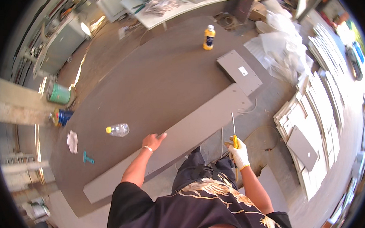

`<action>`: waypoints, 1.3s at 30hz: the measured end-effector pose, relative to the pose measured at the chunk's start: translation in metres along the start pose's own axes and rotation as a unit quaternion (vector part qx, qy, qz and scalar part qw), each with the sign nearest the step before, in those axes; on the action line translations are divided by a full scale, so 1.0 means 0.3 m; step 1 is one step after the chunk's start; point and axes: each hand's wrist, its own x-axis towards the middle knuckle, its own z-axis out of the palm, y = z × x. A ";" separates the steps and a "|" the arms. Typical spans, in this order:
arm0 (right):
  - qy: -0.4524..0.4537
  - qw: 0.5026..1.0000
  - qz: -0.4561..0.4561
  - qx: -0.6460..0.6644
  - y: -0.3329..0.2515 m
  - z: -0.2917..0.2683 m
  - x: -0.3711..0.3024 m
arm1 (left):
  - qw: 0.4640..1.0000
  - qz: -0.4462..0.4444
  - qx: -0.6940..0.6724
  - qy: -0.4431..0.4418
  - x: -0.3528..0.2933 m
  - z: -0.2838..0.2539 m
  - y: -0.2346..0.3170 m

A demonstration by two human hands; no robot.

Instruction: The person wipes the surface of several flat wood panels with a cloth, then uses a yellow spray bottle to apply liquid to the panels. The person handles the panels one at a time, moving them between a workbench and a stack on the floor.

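Observation:
A long grey-brown board (190,119) lies slantwise over the near side of a dark table. My bare left hand (153,141), with a bracelet at the wrist, grips the board's far edge. Its thumb lies on top and points right; the other fingers are partly hidden. My right hand (239,154), in a white glove with a yellow cuff, is closed round a yellow tool (235,141) with a long thin metal shaft pointing up and away. This tool is held just off the board's near right side. A shorter panel (240,71) with a white label sits at the board's far right end.
On the dark table (151,88) stand a yellow bottle (209,38) and, lying down, a clear bottle (120,130). A teal tool (89,158) and a pale rag (72,141) are at left. Stacked panels (304,131) and plastic wrap (279,41) occupy the right; a hose crosses the floor.

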 end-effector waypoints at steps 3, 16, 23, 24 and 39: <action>0.012 0.997 0.064 -0.037 -0.015 -0.089 -0.051 | 0.999 -0.030 0.000 0.022 0.045 0.016 -0.134; 0.043 0.948 0.257 -0.181 0.054 -0.226 -0.160 | 0.995 0.036 0.026 0.091 0.157 -0.055 0.050; -0.082 0.900 0.150 -0.400 0.105 -0.017 -0.147 | 0.985 0.096 0.130 -0.059 -0.004 0.052 0.234; -0.086 0.874 0.079 -0.471 0.110 0.015 -0.133 | 0.984 0.086 0.151 -0.041 -0.010 0.063 0.254; 0.084 0.938 0.155 -0.298 0.036 -0.187 -0.025 | 0.979 0.070 0.186 -0.055 -0.116 0.121 0.266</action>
